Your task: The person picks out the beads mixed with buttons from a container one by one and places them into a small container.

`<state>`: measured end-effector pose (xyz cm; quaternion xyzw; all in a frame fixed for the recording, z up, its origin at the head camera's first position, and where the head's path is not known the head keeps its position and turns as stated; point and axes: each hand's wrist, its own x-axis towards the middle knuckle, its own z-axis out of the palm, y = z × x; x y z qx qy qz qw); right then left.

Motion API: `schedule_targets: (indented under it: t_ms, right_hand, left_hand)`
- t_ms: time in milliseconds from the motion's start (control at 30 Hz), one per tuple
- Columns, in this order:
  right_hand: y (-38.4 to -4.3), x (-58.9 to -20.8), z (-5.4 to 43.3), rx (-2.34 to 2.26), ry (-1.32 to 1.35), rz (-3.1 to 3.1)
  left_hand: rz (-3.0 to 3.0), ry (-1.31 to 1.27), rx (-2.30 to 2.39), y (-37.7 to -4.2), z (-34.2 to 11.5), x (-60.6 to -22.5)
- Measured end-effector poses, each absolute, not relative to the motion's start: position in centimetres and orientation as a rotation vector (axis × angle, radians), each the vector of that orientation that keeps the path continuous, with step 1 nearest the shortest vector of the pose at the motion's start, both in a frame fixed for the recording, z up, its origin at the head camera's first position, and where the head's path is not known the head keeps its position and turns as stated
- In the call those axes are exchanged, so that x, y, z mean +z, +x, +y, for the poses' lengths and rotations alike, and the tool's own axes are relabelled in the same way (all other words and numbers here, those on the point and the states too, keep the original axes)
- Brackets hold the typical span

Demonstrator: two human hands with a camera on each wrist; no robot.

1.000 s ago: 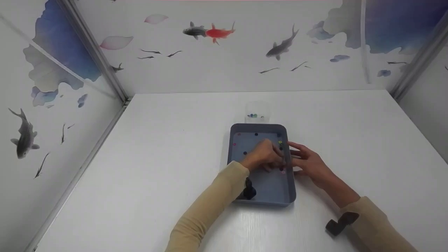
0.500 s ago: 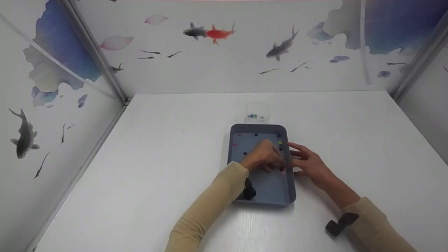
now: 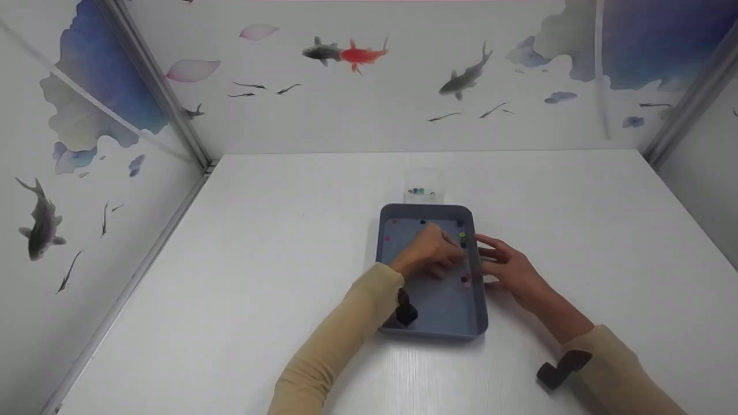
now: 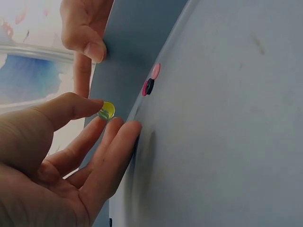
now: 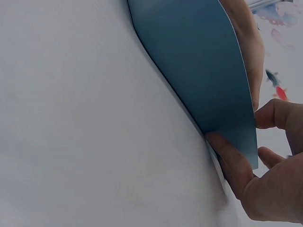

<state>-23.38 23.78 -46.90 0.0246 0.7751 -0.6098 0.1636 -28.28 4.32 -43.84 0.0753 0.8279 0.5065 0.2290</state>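
In the left wrist view, my left hand (image 4: 71,156) pinches a small yellow-green glass marble (image 4: 107,110) between thumb and index fingertip, the other fingers extended close to the tray wall. The head view has this hand (image 3: 429,251) inside the blue-grey rectangular tray (image 3: 441,334), the marble hidden there. Pink and dark buttons (image 3: 465,280) lie along the tray's right side, below the hand. My right hand (image 3: 513,274) is outside, its relaxed, spread fingers touching the right wall. In the right wrist view, that hand (image 5: 279,189) has fingertips at the wall's lower edge and at its rim.
A clear plastic container (image 3: 424,180) with several small marbles stands just behind the tray. More buttons lie inside the tray, among them a pink one (image 3: 387,238) at the left and a dark one (image 3: 422,222) at the back. White printed walls enclose the table (image 3: 277,259).
My left hand has shifted slightly back and left within the tray, showing more of the pink and dark buttons and covering a dark one at the left. The right hand has stayed put.
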Motion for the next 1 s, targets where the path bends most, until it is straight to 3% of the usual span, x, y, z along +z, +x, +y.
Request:
schedule_targets:
  t_ms: [1000]
  right_hand:
    - [-23.3,-46.8,23.6,-1.702,0.077,2.240]
  left_hand:
    - [2.366,0.131,1.604,-30.6,2.3,-42.7]
